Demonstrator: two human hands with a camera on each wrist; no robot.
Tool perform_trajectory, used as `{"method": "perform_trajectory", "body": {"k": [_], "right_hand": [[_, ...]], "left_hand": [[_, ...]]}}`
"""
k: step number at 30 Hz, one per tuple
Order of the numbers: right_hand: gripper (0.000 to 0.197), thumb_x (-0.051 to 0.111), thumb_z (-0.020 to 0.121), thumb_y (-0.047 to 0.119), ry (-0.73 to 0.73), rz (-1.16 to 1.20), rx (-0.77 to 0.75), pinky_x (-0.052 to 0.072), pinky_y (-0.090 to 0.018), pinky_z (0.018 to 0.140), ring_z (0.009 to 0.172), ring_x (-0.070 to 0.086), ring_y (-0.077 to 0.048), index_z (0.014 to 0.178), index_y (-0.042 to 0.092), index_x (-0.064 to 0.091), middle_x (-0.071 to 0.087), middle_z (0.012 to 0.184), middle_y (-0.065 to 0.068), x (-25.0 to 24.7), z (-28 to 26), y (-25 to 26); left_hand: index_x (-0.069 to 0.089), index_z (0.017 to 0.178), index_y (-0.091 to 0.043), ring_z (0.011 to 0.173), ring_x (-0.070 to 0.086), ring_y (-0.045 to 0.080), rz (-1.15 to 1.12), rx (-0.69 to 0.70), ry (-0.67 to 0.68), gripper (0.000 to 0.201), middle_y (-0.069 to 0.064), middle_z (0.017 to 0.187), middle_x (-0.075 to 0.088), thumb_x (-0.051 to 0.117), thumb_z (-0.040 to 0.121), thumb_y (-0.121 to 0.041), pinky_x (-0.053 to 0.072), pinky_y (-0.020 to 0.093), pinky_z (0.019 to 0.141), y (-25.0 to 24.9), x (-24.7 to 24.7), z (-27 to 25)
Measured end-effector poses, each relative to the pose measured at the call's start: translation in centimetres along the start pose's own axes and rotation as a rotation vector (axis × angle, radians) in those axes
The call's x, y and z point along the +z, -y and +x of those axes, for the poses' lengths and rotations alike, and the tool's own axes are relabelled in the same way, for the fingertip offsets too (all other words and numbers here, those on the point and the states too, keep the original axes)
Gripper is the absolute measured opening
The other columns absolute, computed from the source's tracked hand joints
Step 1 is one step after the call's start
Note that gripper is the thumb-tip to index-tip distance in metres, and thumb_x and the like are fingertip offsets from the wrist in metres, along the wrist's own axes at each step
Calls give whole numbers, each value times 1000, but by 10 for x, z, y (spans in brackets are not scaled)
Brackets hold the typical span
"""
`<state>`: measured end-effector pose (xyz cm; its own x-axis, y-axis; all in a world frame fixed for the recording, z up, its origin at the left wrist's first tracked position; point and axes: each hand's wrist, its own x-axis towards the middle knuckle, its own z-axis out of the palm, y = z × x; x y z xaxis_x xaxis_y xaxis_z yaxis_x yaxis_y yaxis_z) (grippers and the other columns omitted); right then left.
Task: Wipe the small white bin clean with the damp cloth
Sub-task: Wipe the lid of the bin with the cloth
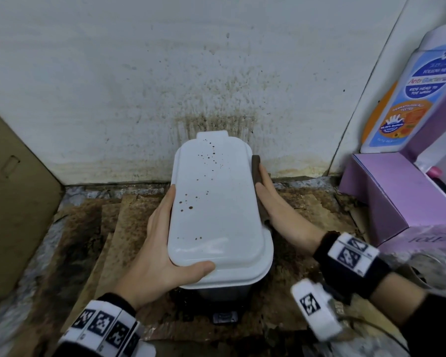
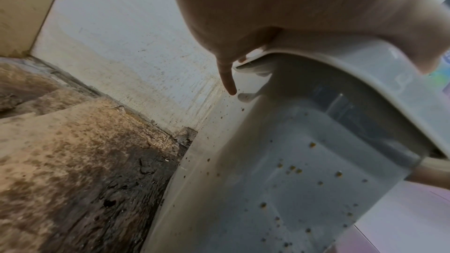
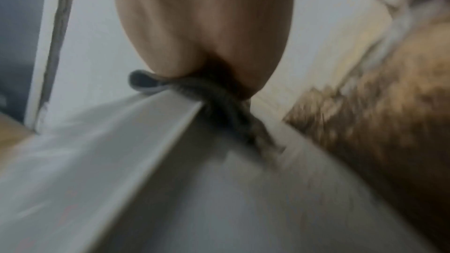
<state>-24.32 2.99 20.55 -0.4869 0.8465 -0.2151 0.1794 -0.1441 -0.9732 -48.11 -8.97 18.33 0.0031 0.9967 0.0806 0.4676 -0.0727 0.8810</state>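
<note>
Nearest to me, my left hand (image 1: 162,243) clasps the near left corner of the small white bin (image 1: 216,202): the thumb lies across the lid's front edge, the fingers run straight along its left side. From the left wrist view, that hand (image 2: 280,7) sits on the lid's rim, one finger pointing down beside the speckled wall of the bin (image 2: 304,161). Across from it, my right hand (image 1: 281,210) lies flat, fingers straight, pressing the dark cloth (image 1: 258,181) against the bin's right side just under the lid. My right wrist view is blurred, yet shows the cloth (image 3: 214,99) squeezed between hand (image 3: 204,26) and bin. Brown spots dot the closed lid. I see the bin standing on stained cardboard (image 1: 129,215) against a splattered white wall (image 1: 139,86). Off right, a wash bottle (image 1: 410,94) stands behind a purple box (image 1: 386,194).
</note>
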Motion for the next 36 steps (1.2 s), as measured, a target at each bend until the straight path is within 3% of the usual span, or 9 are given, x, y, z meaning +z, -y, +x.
{"method": "perform_trajectory", "body": {"k": [2,4,8,12,15,18,24,27,36], "right_hand": [[64,26,109,56,17,-67,-8,31,3,92,124,34,31,159,52,-13,5,146,51,-6,10,9],[62,26,109,56,1,-95,-17,32,4,87,122,36,29,159,53,-11,9,148,46,-6,12,10],[59,28,108,60,-85,-63,-56,39,-18,101,103,49,32,158,60,-2,36,116,67,10,-2,-2],[55,32,108,55,-158,65,-55,43,-14,105,105,48,36,157,61,8,43,110,67,24,-25,-11],[54,31,109,54,-196,-66,-107,21,-27,128,143,22,24,159,57,11,22,151,54,37,-51,-12],[52,30,112,42,-271,-404,-255,-3,-28,129,153,-15,12,162,44,15,-4,168,34,55,-70,-18],[56,20,114,39,-236,-805,-300,-8,-27,127,152,-30,4,164,36,-4,-28,166,26,68,-79,-11],[60,17,113,39,-187,-993,-245,-12,-29,127,151,-39,-7,164,29,-15,-39,165,9,62,-70,-1],[65,20,114,41,80,-1021,-36,-8,-41,129,158,-25,-23,165,17,-12,-28,171,-3,21,25,45]], "left_hand": [[2,156,-54,154,11,8,2,0,-1,128,-31,163,10,85,59,-63,26,62,118,0,0,0],[2,156,-54,154,10,6,8,3,-1,128,-31,163,9,84,59,-64,25,61,119,0,0,0],[1,156,-54,153,8,3,17,2,-2,128,-32,163,8,84,59,-64,25,60,119,-1,0,-1],[1,155,-55,153,8,3,14,-7,1,128,-33,162,8,84,58,-65,25,61,119,0,-1,-1],[0,155,-55,152,6,1,16,-13,9,129,-34,161,8,84,58,-65,23,58,120,-1,0,0],[-1,156,-52,152,4,-2,27,-8,-1,131,-35,161,5,83,58,-67,21,51,121,1,1,0],[-5,157,-50,152,2,-1,50,-16,4,133,-33,163,3,84,59,-65,21,49,121,0,1,-1],[-7,157,-49,152,0,-2,51,-21,12,135,-33,162,1,83,59,-67,19,46,121,0,1,0],[-8,156,-53,153,-3,0,39,-26,25,134,-34,163,-3,83,59,-72,19,56,121,1,-1,1]]}}
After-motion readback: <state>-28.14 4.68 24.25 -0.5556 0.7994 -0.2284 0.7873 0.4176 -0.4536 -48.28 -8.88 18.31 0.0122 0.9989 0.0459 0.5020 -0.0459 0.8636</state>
